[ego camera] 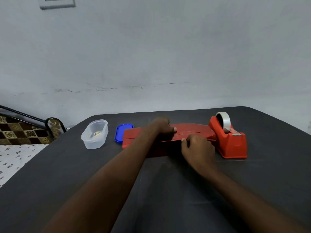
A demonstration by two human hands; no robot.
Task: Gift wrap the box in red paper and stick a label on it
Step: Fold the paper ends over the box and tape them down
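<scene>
**Both hands pressing a seam flat on the red-wrapped box**

Left hand [164,126] laid on top of the box [134,137], fingers curled down, thumb tip pressing the red paper [190,130] near a faint line that looks like the overlap seam. Right hand [198,148] at the near top edge, fingers bent over it, fingertips pinning the paper where top meets front face. Neither hand lifting anything; both bearing down. Probably holding the overlap taut so a strip of tape sets without slack, though no tape strip plainly visible under the fingers.

Box lying lengthwise across the dark table [168,190], directly beneath both hands, left end sticking out past the left forearm. At the right end, loose paper standing out unfolded, touching or nearly touching the red tape dispenser [232,143], clear tape roll [223,121] mounted on top. Dispenser parked just beside the right hand, likely for a quick reach.

Further left, a blue lid [121,133] flat just beside the box's left end; beyond it an open clear plastic container [95,134] with something small and printed inside, possibly the label. End flaps not yet closed, label not yet on.
</scene>
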